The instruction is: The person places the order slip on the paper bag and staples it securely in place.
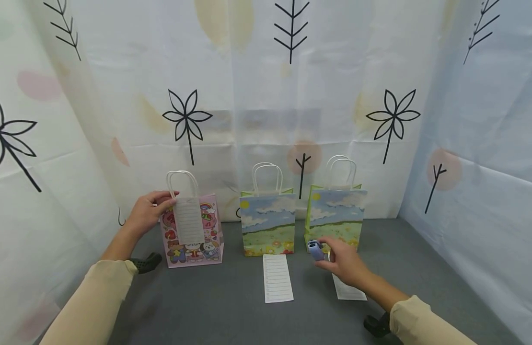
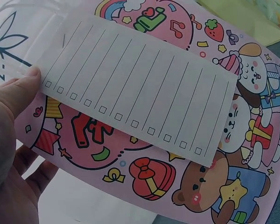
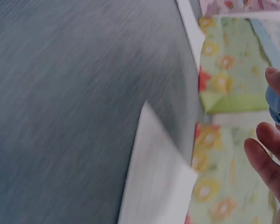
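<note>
Pink gift bag [image 1: 211, 225] stands at the left of the desk [image 1: 197, 311], a lined slip [image 1: 189, 223] against its front. The left hand [image 1: 151, 211] pinches the bag's upper left edge, thumb in front, probably to steady it. A dark mark [image 2: 64, 39] atop the slip may be a staple; it's too dim to be sure. The right hand [image 1: 343, 261] grips a small blue stapler [image 1: 316, 250], clear of the paper. Seemingly paired, the middle slip [image 1: 278, 279] and right slip [image 1: 349, 290] lie near the middle bag [image 1: 268, 225] and right bag [image 1: 337, 211].

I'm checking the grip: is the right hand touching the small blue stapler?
Touching. The head view shows the right hand pinching the small blue stapler between thumb and fingers.
</note>
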Demonstrator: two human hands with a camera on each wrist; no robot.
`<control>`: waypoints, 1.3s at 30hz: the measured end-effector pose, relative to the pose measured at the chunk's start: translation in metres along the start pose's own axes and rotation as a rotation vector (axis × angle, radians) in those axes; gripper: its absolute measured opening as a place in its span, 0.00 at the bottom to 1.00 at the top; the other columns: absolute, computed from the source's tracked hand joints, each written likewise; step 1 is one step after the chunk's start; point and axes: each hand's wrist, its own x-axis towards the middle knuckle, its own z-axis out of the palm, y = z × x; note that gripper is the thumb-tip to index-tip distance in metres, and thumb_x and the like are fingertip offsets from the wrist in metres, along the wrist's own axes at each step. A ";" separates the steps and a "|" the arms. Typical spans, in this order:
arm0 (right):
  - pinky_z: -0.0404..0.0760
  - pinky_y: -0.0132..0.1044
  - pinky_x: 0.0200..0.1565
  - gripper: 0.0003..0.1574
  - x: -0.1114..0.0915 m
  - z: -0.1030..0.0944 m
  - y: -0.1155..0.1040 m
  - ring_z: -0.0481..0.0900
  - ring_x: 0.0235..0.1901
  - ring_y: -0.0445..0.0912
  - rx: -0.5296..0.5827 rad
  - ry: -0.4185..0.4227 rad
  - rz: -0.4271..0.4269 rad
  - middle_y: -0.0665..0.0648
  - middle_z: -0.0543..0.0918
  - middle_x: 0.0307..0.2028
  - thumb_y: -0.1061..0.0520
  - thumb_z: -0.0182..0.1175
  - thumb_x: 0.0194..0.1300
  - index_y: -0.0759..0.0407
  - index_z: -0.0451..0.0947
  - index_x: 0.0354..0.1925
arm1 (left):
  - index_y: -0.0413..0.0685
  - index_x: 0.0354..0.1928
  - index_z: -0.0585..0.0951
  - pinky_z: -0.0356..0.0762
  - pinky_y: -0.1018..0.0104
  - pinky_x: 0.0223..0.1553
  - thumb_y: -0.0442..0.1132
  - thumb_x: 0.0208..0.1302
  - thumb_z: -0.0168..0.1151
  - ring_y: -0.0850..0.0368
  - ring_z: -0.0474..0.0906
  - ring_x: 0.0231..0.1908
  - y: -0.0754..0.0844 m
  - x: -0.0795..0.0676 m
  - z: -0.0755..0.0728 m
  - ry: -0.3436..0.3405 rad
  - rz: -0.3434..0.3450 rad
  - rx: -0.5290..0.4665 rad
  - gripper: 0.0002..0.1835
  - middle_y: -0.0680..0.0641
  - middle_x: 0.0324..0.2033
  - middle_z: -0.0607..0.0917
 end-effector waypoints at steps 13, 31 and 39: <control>0.73 0.33 0.26 0.34 -0.033 -0.015 0.047 0.75 0.26 0.39 -0.087 0.129 -0.060 0.54 0.78 0.39 0.64 0.78 0.43 0.64 0.78 0.50 | 0.34 0.64 0.71 0.74 0.47 0.44 0.51 0.71 0.56 0.39 0.72 0.49 0.001 -0.004 0.002 0.005 -0.055 0.031 0.30 0.32 0.53 0.76; 0.74 0.40 0.29 0.34 -0.059 -0.048 0.086 0.76 0.30 0.46 -0.126 0.075 0.290 0.66 0.82 0.43 0.58 0.74 0.52 0.73 0.75 0.53 | 0.41 0.70 0.65 0.68 0.39 0.51 0.54 0.70 0.56 0.33 0.63 0.61 0.003 -0.025 0.007 0.184 -0.092 -0.110 0.34 0.33 0.67 0.61; 0.77 0.46 0.32 0.33 -0.062 -0.055 0.103 0.79 0.34 0.51 -0.092 0.045 0.420 0.70 0.80 0.45 0.54 0.71 0.58 0.72 0.71 0.54 | 0.40 0.67 0.69 0.62 0.43 0.53 0.50 0.71 0.58 0.37 0.63 0.62 0.008 -0.034 0.008 0.274 -0.061 -0.112 0.30 0.35 0.66 0.65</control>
